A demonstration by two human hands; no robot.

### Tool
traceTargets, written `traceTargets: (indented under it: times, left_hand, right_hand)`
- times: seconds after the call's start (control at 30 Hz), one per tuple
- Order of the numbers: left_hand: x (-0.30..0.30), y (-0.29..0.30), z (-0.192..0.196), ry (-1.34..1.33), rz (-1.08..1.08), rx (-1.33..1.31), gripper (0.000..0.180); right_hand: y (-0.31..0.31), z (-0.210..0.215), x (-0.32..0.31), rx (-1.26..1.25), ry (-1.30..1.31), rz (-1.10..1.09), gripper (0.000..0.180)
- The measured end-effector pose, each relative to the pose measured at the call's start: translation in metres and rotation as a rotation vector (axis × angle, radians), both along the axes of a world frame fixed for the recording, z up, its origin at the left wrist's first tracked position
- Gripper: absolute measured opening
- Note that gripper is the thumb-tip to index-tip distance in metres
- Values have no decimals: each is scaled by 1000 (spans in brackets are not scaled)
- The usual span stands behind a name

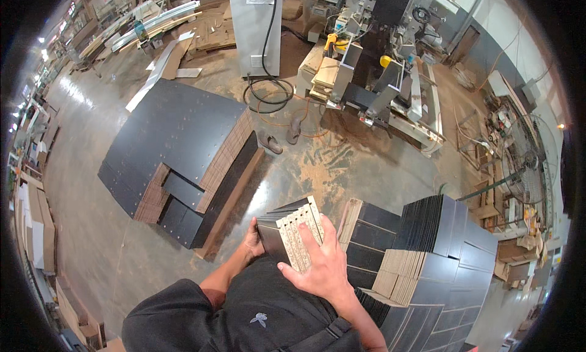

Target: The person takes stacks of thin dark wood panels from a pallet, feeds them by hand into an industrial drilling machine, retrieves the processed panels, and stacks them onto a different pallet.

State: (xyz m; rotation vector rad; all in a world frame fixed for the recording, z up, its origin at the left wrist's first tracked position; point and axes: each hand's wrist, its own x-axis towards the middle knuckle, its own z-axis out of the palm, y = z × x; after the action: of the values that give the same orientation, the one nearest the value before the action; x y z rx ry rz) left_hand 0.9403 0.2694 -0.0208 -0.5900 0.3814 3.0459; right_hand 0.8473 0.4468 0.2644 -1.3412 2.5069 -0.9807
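Against my body I hold a stack of dark-faced particleboard panels [300, 235], their raw tan edges turned toward my right side, with small dark holes along them. My left hand [252, 237] grips the stack's left side, thumb up along it; its other fingers are mostly hidden beneath. Across the raw edges lies my right hand [320, 260], fingers spread and pressed flat on them. Just right of it stand piles of similar cut panels [390, 230], some with dark faces and some with tan edges showing.
A large stack of black panels [177, 123] with a notch cut out stands at the left front. Farther off are a grey cabinet [255, 32] with a coiled black cable [268, 93], a woodworking machine [372, 83], a pair of sandals [270, 142] on the sawdust-strewn floor, and a large fan [519, 160].
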Motion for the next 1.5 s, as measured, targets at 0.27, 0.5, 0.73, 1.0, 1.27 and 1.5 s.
traceTargets:
  times: [0.27,0.5,0.73,1.0,1.27,1.5]
  left_hand:
    - [-82,-6,-6,16,26,45,105]
    - [-182,-26,30,164,38,-6,106]
    - [-329,-96,48,384,3,55,105]
    - [-520,-225,107,589,-26,67,102]
    - [-651,-381,176,922,-172,-398,114]
    - [-657,-401,267,336,33,-901,98]
  right_hand:
    - [-5,1,-90,-1,-67,-3,93]
    - [-41,-1,-191,-168,-432,33,93]
    - [-106,-93,-289,-467,-1233,-535,56]
    - [-216,-75,-394,-787,-2123,-43,76]
    - [-312,-60,-480,-585,-1734,-302,62]
    - [-348,-49,-588,-950,-1627,-242,66]
